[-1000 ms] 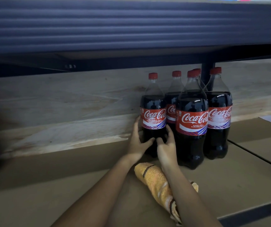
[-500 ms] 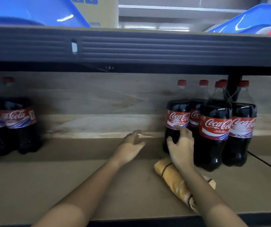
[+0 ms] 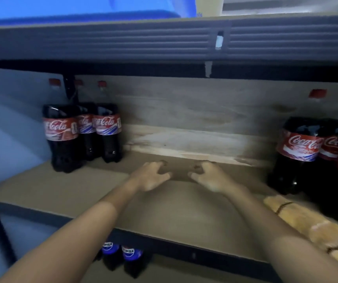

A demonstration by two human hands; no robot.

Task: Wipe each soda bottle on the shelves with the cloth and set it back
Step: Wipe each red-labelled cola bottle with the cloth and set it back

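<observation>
Both your hands are over the bare middle of the shelf [image 3: 41, 193], between two groups of bottles, and neither holds anything. Your left hand [image 3: 150, 176] and right hand [image 3: 209, 177] hover side by side with fingers loosely curled, the grip of each slack and empty; the frame is blurred, so whether the fingertips touch the board cannot be told.

The cloth [image 3: 307, 225] lies rolled on the shelf at the front right, just beside the right bottle group [image 3: 298, 152] and well apart from your hands. It is the tool for every wipe, so leaving it there means a reach back before the next bottle can be cleaned.

The left bottle group [image 3: 82, 135] stands upright against the back board, labels forward, near the shelf's left end. Judged from where your hands sit, those are the likely next items.

Two Pepsi bottles [image 3: 121, 256] show on the lower shelf beneath the front edge.

Recommendation: take up the cloth first, then lift one bottle clear of its neighbours to avoid toppling them.
</observation>
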